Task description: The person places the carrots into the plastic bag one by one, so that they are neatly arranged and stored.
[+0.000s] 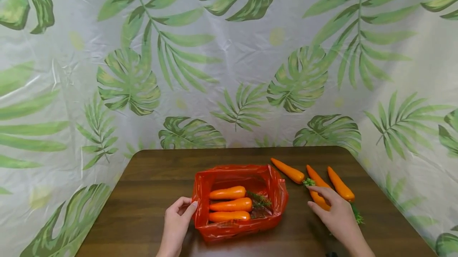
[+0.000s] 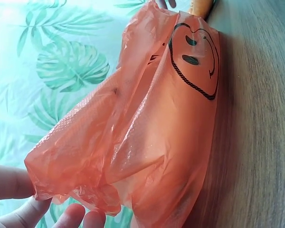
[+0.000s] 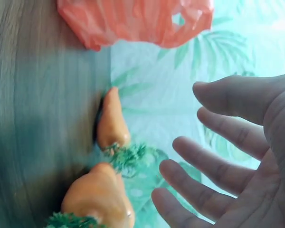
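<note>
A red plastic bag (image 1: 239,231) stands with its mouth spread wide on the table, three orange carrots (image 1: 230,204) lying side by side inside it. My left hand (image 1: 176,221) pinches the bag's left rim; in the left wrist view, its fingers (image 2: 12,183) hold the thin film of the bag (image 2: 142,137). To the right of the bag lie three more carrots, one at the back (image 1: 288,171), a middle one (image 1: 316,175) and a right one (image 1: 340,185). Over the middle carrot is my right hand (image 1: 336,213), its fingers spread and holding nothing in the right wrist view.
The dark wooden table (image 1: 150,193) runs back to a leaf-patterned plastic curtain (image 1: 236,58), which also encloses both sides. Green tops (image 1: 262,200) of the bagged carrots point right. A smiling face (image 2: 194,61) is printed on the bag's outside.
</note>
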Motion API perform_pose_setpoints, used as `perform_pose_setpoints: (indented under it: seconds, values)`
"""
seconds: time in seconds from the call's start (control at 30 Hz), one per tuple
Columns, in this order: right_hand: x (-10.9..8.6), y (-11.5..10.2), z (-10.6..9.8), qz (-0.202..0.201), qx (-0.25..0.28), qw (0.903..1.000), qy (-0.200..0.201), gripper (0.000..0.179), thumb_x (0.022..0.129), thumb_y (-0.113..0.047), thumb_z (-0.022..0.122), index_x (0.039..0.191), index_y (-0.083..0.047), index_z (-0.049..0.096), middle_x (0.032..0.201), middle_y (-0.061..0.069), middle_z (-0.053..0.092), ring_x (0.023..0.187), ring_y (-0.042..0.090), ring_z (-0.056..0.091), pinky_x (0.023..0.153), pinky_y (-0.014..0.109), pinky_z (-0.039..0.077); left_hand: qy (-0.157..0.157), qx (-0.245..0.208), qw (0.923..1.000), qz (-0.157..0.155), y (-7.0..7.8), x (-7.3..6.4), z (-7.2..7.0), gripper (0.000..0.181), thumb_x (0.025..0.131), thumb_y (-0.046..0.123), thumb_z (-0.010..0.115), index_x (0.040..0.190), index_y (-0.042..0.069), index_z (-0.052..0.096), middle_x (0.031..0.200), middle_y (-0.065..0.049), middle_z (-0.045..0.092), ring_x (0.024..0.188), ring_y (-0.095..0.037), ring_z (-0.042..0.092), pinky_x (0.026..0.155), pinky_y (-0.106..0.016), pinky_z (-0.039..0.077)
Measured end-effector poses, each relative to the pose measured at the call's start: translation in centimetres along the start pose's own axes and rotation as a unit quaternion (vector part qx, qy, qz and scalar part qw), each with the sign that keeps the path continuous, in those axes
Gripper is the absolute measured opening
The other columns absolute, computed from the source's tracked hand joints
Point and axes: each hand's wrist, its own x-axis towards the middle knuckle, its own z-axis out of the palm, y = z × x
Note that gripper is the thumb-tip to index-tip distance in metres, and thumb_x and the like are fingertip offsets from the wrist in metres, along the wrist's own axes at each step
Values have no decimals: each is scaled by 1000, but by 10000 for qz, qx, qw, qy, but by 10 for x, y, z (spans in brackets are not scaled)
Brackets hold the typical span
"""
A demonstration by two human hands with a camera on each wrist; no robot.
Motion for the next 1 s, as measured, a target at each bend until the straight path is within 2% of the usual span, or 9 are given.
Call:
perform_pose_setpoints:
  seconds: [0.2,0.37,0.53,0.73,1.0]
  values:
    - [0,11,3,282,-20,9994,-217,49,91,-43,75,132,-18,66,131,10,64,116,37,60,89,59,50,-8,-75,10000,-12,0,-1,-1,17,93,10,72,100,-5,69,97,-13,69,84,-16,66,74,-26,55]
    - [-3,20,4,419,-266,9983,-298,49,89,-36,78,132,-16,66,132,14,63,120,43,56,90,64,46,-9,-123,9999,-4,-2,-1,-1,16,92,9,73,100,-4,69,96,-13,69,84,-17,66,74,-26,55]
    - [-4,25,5,436,-546,9969,-355,49,88,-30,79,131,-12,66,129,20,63,117,46,56,88,64,46,22,-111,9999,32,-3,0,-1,16,92,9,73,99,-4,69,95,-12,70,83,-16,66,73,-27,55]
    - [-3,29,8,506,-654,9953,-496,51,87,-29,80,132,-9,65,128,22,62,115,46,57,86,63,47,-1,-106,9999,-25,-2,0,-1,17,93,11,73,100,-4,70,95,-11,70,83,-15,66,74,-26,55]
    - [1,36,12,682,-763,9923,-702,56,79,-18,86,131,-8,65,128,26,59,115,49,55,85,65,46,-18,-220,9997,-40,-5,0,-2,17,94,9,72,102,-6,69,97,-13,69,83,-14,65,74,-26,55]
